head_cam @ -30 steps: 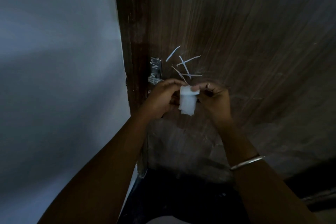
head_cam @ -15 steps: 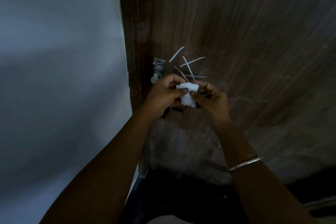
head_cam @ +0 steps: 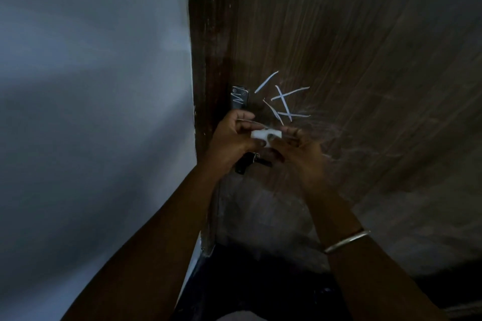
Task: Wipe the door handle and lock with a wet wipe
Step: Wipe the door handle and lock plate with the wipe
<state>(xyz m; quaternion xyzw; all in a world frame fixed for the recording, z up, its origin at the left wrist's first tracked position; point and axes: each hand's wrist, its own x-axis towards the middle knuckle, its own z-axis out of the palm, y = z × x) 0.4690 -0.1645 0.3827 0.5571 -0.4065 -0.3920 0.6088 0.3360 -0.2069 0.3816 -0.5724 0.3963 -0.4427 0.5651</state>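
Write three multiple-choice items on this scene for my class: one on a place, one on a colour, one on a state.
1. Where is the metal lock plate?
A. at the door's left edge, above the hands
B. low on the door, below the hands
C. on the grey wall

2. What colour is the wipe?
A. blue
B. white
C. yellow

3. How is the wipe held?
A. in the left hand alone
B. flat against the lock
C. bunched between both hands

Answers: 1 A, the plate sits above the left hand. 2 B, it shows white. 3 C, the right hand also pinches it.

A dim home interior: a chalk-scribbled wooden door (head_cam: 352,60) with a metal latch (head_cam: 239,98) beside a plain wall (head_cam: 91,112).
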